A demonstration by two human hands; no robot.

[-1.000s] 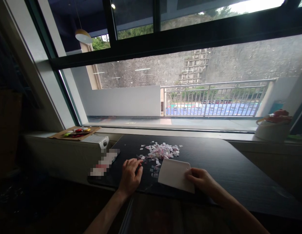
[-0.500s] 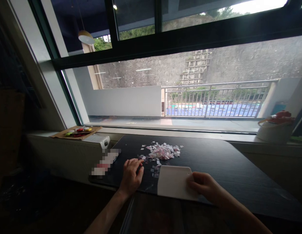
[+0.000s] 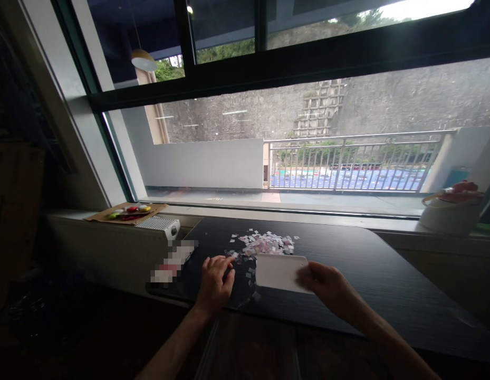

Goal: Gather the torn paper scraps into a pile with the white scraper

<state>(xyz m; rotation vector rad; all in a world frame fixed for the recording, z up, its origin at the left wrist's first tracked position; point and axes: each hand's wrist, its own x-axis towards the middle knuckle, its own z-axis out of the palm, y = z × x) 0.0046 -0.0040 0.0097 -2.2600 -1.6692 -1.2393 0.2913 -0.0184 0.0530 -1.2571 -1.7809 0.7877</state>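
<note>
My right hand (image 3: 327, 282) grips the right end of a thin white rectangular scraper (image 3: 278, 273) with rounded corners. The scraper is tilted over the dark table (image 3: 347, 253), its far edge close to the near side of a heap of small white and pinkish paper scraps (image 3: 266, 243). Several loose scraps (image 3: 251, 275) lie left of it, trailing to the table's front edge. My left hand (image 3: 217, 279) is at the left of the heap, palm down, fingers loosely bent and apart, holding nothing. Its index fingertip is beside the outer scraps.
Left of my left hand a blurred-out object (image 3: 174, 262) lies at the table's edge. A brown board with colourful pieces (image 3: 130, 212) sits on the ledge beside a white heater (image 3: 160, 227). A pale bucket-like container (image 3: 450, 211) stands at the far right by the window.
My right hand has moved the scraper away from me, from the table's front edge up to the heap, and tilted it. Scraps it covered now show. My left hand stays put.
</note>
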